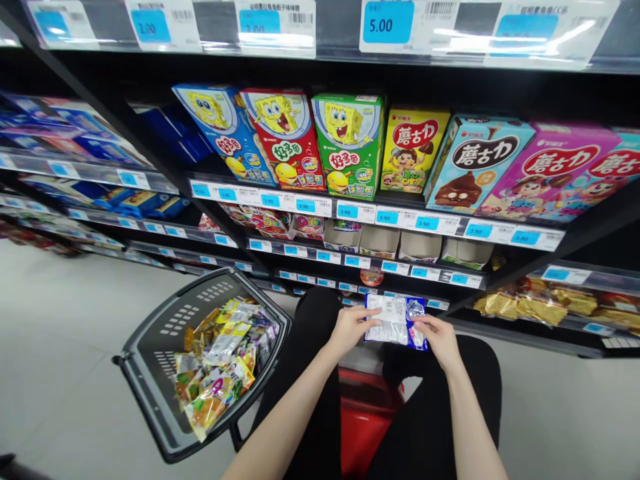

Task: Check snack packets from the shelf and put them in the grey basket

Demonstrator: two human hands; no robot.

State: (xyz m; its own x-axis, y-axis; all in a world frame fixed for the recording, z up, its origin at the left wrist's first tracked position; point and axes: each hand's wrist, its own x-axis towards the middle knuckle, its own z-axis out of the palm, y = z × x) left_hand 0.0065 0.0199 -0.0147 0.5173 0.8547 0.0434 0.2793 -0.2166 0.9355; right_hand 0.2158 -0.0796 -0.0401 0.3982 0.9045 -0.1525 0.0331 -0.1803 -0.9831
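Between the knees sits a red plastic object [367, 413]. Just beyond it, the left hand [353, 327] and right hand [440, 337] each pinch one end of a blue-and-white snack packet [393, 320], its long axis crosswise. To the left, a black shopping basket [190, 313] holds assorted snack packets [220, 360]. Biscuit boxes [350, 143] stand on the shelf beyond.
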